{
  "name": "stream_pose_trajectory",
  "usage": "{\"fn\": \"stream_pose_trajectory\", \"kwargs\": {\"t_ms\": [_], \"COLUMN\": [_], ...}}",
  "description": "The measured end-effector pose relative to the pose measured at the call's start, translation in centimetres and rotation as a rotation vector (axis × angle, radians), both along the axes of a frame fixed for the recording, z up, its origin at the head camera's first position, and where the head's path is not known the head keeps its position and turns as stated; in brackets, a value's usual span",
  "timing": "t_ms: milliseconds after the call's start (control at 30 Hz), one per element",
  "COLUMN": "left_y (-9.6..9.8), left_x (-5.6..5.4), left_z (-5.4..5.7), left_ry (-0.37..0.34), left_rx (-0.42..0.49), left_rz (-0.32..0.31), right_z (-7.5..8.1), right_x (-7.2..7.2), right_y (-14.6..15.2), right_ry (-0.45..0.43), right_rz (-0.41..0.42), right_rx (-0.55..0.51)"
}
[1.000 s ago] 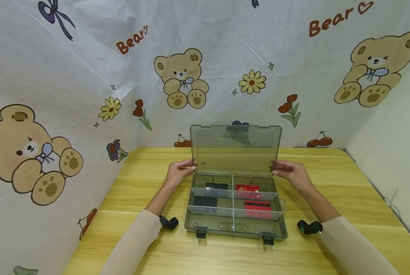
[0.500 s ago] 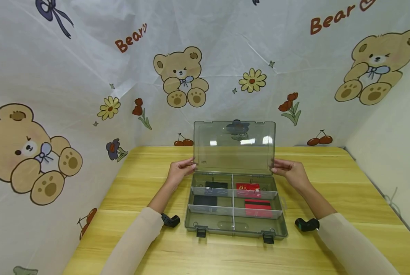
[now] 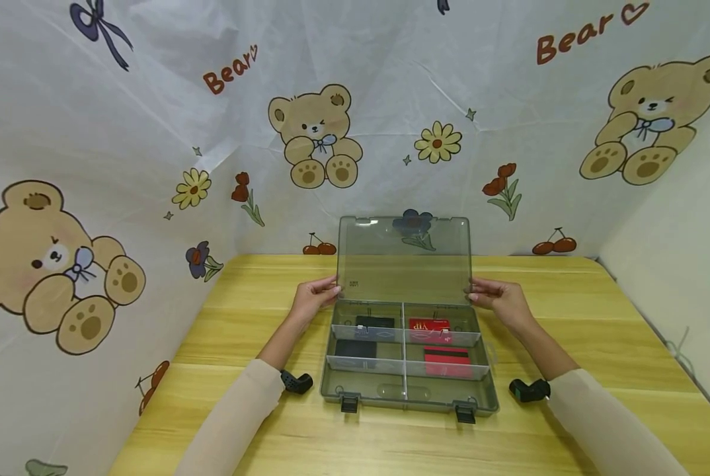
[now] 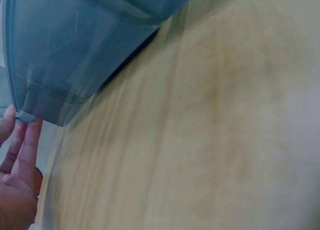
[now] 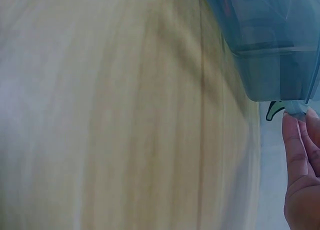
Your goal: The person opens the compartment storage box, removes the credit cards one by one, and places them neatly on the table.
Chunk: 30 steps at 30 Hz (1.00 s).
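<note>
A grey see-through plastic storage box (image 3: pixel 363 385) lies on the table with its lid (image 3: pixel 402 268) raised upright at the back. My left hand (image 3: pixel 309 303) pinches the lid's lower left edge between thumb and fingers; my right hand (image 3: pixel 506 304) pinches the matching right edge. Inside, clear dividers split the box into several compartments. Those at left hold a black card (image 3: pixel 375 322) and another dark card (image 3: pixel 355 348). At right lie a red VIP card (image 3: pixel 429 326) and a red card with a black stripe (image 3: pixel 447 355). Both front compartments hold nothing.
Two dark latches (image 3: pixel 349 403) hang down at the box's front. The wooden table (image 3: pixel 260 436) meets a bear-printed cloth (image 3: pixel 379 192) behind the lid. A plain pale wall (image 3: pixel 688 264) stands at right, with a thin cable (image 3: pixel 682 354) beside the table edge.
The lid has swung backward, from leaning toward me to standing farther back. Both hands followed it with slight inward shifts, keeping their grip. The box and cards stayed put.
</note>
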State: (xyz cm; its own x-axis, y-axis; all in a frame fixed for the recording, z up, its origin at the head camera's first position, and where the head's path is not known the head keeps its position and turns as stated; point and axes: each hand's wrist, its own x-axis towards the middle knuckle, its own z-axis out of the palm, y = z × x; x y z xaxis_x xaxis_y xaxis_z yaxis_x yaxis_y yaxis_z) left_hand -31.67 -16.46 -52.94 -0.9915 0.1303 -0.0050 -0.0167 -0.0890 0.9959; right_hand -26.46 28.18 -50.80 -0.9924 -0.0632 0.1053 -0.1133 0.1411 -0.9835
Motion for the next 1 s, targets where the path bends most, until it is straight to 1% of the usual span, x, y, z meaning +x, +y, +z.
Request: {"fn": "stream_pose_trajectory", "kwargs": {"t_ms": [200, 433, 533, 700, 1000], "left_y": [-0.20, -0.35, -0.34, -0.30, -0.33], "left_x": [0.07, 0.09, 0.03, -0.02, 0.05], "left_z": [-0.23, -0.36, -0.40, -0.51, -0.60], "left_ry": [-0.018, -0.050, -0.063, -0.093, -0.139], "left_rx": [-0.050, -0.081, -0.091, -0.077, -0.096], "left_rz": [-0.004, 0.007, 0.012, 0.005, -0.007], "right_z": [-0.08, -0.24, -0.30, -0.35, -0.61], "right_x": [0.06, -0.09, -0.20, -0.26, -0.31], "right_y": [-0.31, -0.35, -0.26, -0.11, 0.06], "right_ry": [-0.044, -0.036, -0.047, -0.081, -0.140], "right_rz": [-0.003, 0.003, 0.005, 0.013, 0.022], "right_rx": [-0.035, 0.031, 0.037, 0.026, 0.073]}}
